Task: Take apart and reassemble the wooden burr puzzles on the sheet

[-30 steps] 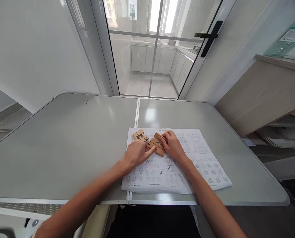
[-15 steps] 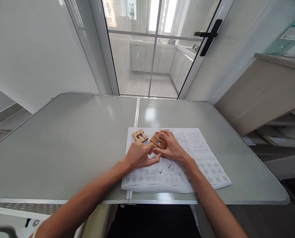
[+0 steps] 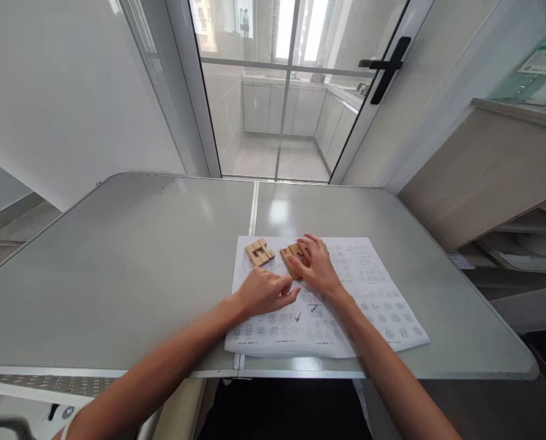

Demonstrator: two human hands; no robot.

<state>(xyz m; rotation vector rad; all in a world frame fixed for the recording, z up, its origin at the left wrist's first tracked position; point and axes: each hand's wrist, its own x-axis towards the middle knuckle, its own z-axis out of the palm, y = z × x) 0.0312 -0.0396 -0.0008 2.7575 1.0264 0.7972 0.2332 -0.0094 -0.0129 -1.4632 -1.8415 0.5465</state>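
A set of flat wooden puzzle blocks (image 3: 292,251) with cut-out notches lies on a printed sheet (image 3: 328,330). My right hand (image 3: 317,266) is over its right side, thumb and fingers gripping the blocks and covering part of them. Just below, my left hand (image 3: 267,291) rests over the paper, with its fingers partly curled and thumb apart from the index finger. Its index fingertip is near the blocks' lower edge; whether it touches cannot be made out. A second group of notched wooden blocks (image 3: 255,254) sits to the upper left, apart from both hands.
The sheet carries rows of small diagrams and lies on a grey folding table (image 3: 162,263) with a centre seam. Beyond the table's far edge stands a glazed door (image 3: 282,122) with a black handle (image 3: 389,67). A wooden shelf unit (image 3: 493,165) stands at the right.
The blocks under my right hand have turned and now show more of their left part. My right fingers have shifted over them, and my left fingers have drawn slightly down from them.
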